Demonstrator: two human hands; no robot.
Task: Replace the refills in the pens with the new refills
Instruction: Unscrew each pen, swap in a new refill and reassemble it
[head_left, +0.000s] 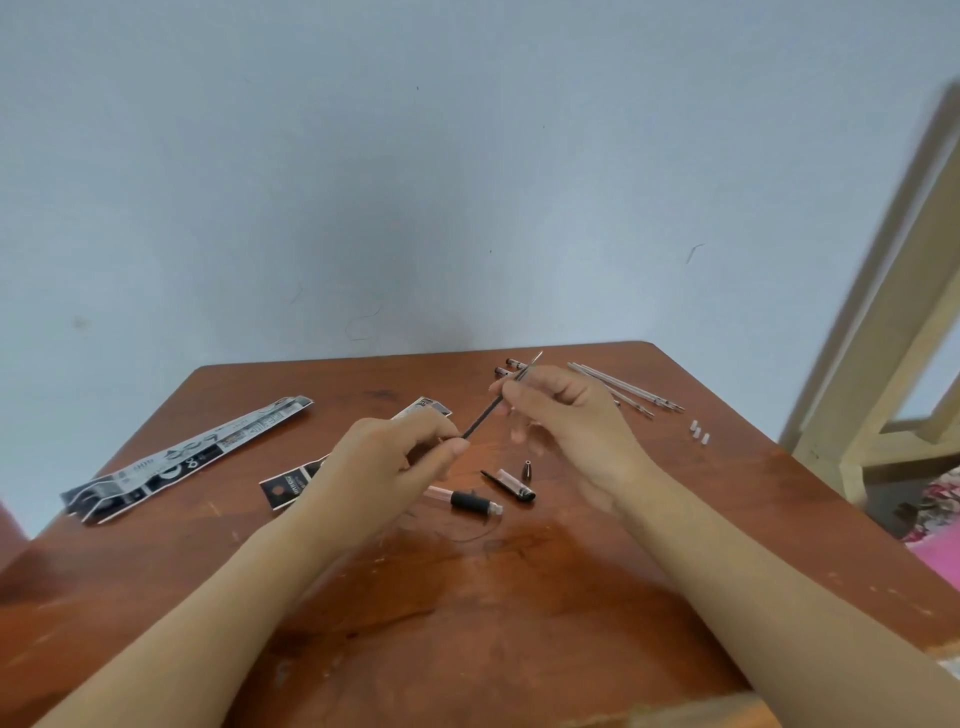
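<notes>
Seen from the head camera: above a brown desk (363, 597), the left hand (400, 457) pinches the lower end of a thin dark refill (485, 413). The right hand (561, 415) pinches its upper part. The refill slants toward one o'clock, its metal tip poking past the right fingers. On the desk at six o'clock of the refill lie an open pen barrel (467, 501) with a black grip, a cap (511, 483) and a small cone tip (528, 466). Loose refills (623, 389) lie at two o'clock of the right hand. A printed wrapper (192, 457) lies at nine o'clock.

Seemingly a home room: a scuffed wooden desk (467, 597) is standing against a pale blue wall (363, 182), floral fabric (941, 500) lying beside.
</notes>
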